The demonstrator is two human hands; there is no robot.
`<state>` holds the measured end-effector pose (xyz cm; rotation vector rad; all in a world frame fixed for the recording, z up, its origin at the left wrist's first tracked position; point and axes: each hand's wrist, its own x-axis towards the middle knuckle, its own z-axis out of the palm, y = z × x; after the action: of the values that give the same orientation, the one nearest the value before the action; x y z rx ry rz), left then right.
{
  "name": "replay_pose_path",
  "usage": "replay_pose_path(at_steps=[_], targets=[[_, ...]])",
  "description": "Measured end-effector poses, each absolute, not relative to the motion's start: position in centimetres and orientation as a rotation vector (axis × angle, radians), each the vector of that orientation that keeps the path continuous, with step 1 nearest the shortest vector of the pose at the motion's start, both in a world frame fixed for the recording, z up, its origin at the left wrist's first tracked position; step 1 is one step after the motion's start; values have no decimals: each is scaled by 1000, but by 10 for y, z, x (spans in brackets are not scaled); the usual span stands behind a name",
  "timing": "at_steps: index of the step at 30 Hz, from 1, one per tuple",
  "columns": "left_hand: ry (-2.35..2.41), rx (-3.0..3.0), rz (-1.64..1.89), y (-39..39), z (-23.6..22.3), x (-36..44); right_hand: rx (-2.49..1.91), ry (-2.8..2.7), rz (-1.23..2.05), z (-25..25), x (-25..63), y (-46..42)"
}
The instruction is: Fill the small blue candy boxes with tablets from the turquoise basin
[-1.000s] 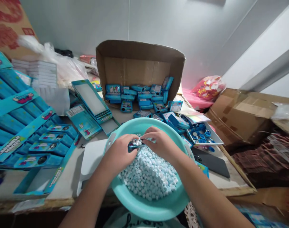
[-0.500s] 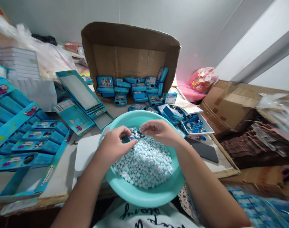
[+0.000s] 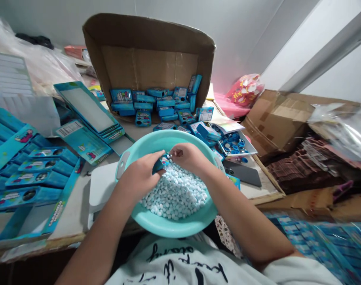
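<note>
A turquoise basin (image 3: 165,225) in front of me holds a heap of small pale blue and white candies (image 3: 176,194). My left hand (image 3: 140,176) is closed around a small blue candy box (image 3: 161,162) above the heap. My right hand (image 3: 189,157) pinches the box's open end with fingertips together. Both hands meet over the far half of the basin.
An open cardboard carton (image 3: 147,59) behind the basin holds several small blue boxes (image 3: 156,105). Blue display trays (image 3: 29,174) and flat blue cartons (image 3: 85,111) lie at left. Blue rings (image 3: 234,142), brown cardboard boxes (image 3: 275,122) and a dark stack (image 3: 305,166) sit at right.
My view has tipped downward, showing more of my shirt. The hands have stayed together on the small box above the candies, with the right fingers closing in at its end.
</note>
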<state>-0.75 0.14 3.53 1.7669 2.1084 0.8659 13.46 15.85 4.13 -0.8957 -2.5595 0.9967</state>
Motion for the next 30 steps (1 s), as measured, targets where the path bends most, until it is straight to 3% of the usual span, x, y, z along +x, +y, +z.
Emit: replay_pose_path(at_steps=[10,21,26,30], targets=[[2146,1737,821,2,42,-1,-838,-2694,791,50,131,158],[2186,1509,885,5,49,-1,-766,-2592,1274,49,131,156],[2193,1515,908,2,47,-2,-873,-2456,1020,43,128,165],[2162,1558,956,-1,46,-5,-916,-2384,1244,40,131,167]])
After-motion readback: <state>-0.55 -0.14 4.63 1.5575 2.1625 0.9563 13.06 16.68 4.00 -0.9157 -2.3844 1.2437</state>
